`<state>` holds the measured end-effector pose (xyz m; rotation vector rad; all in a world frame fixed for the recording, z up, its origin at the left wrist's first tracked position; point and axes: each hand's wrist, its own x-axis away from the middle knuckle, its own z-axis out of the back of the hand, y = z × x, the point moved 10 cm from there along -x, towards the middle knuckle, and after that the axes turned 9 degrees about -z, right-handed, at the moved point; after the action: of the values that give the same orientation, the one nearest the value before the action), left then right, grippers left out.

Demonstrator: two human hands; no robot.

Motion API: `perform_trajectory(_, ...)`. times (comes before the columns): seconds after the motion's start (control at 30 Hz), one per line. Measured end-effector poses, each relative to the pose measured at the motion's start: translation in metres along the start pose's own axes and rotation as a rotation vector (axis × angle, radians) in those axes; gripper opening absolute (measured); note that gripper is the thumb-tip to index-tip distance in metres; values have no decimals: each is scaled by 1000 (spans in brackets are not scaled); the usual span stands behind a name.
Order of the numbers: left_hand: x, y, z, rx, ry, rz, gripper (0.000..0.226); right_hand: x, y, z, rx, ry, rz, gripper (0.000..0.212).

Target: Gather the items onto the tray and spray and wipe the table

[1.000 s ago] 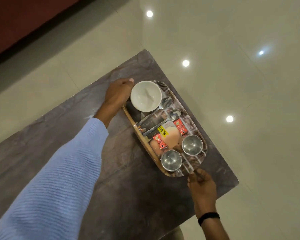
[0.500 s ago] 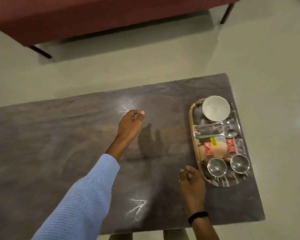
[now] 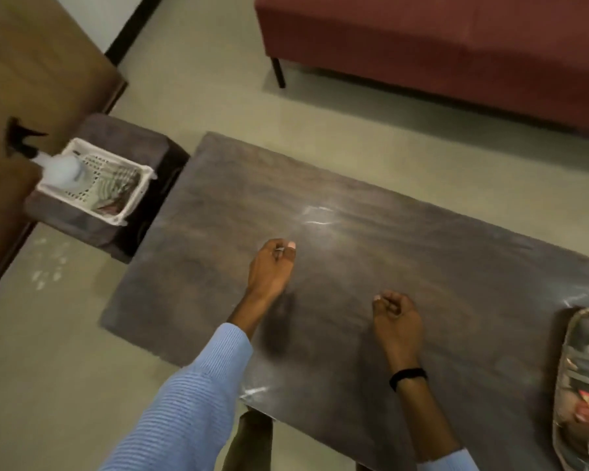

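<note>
My left hand, right hand over table, fingers loosely curled, empty. Tray on table's right end. Bottle in basket, far left.

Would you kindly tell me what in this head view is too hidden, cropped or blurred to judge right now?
All in the head view:
- Tray: cut off by the right edge, contents blurred.
- Spray bottle in the basket: motion blur smears its nozzle and label.
- Left hand: curled fingers, too small to tell whether they pinch anything.
</note>
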<state>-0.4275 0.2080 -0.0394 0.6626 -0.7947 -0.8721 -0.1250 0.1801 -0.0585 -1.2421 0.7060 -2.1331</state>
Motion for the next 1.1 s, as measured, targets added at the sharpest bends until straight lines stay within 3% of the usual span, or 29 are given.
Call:
perform_trajectory(0.2,-28,-58,170,69,118,56,8,81,-84,-130,100,-63,124,14)
perform_trajectory(0.43,-68,-122,308,155,283,155,20,145,-164,-281,196,-191,277,11)
perform_trajectory(0.63,-93,-175,378,213,445,314,36,167,-206,-404,333,-340,376,17)
perform_trajectory(0.73,-112,-193,407,215,525,302,46,176,-217,-469,458,-416,475,25)
perform_trajectory(0.9,-166,-228,437,219,584,231,82,187,-220,-574,690,-548,696,38)
perform_trajectory(1.0,-210,-255,450,202,589,139,78,186,-211,-627,843,-601,790,56)
perform_trajectory(1.1,-246,-264,458,250,574,134,89,188,-207,-669,975,-612,928,73)
